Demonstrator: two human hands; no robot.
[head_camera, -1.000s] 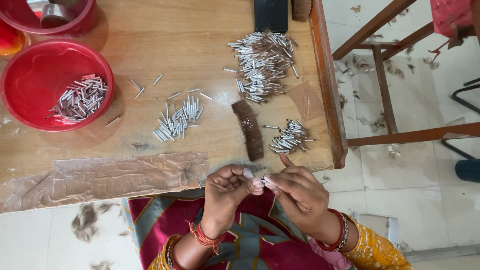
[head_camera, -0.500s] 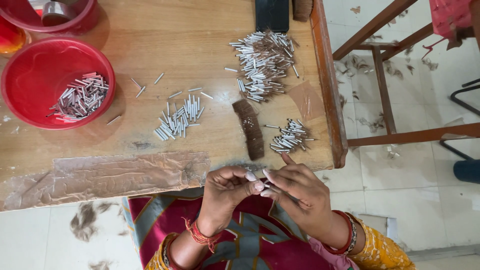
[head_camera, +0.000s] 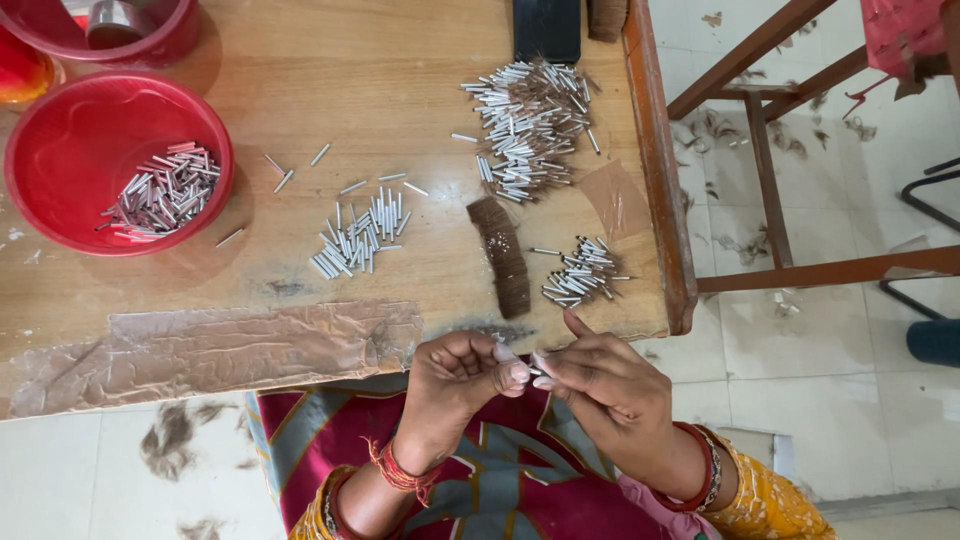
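Both hands, left hand (head_camera: 455, 375) and right hand (head_camera: 605, 385), are kept pinched together on a tiny silver metal tube (head_camera: 535, 371). Barely anything's shifted lately, so it's probably still being fiddled with.

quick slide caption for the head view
Left hand and right hand pinch a small metal tube below the wooden table.

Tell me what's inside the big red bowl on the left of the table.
The red bowl holds a loose heap of small silver metal tubes toward its right side; the rest shows bare red bottom. Whatever lies beneath the heap is covered.
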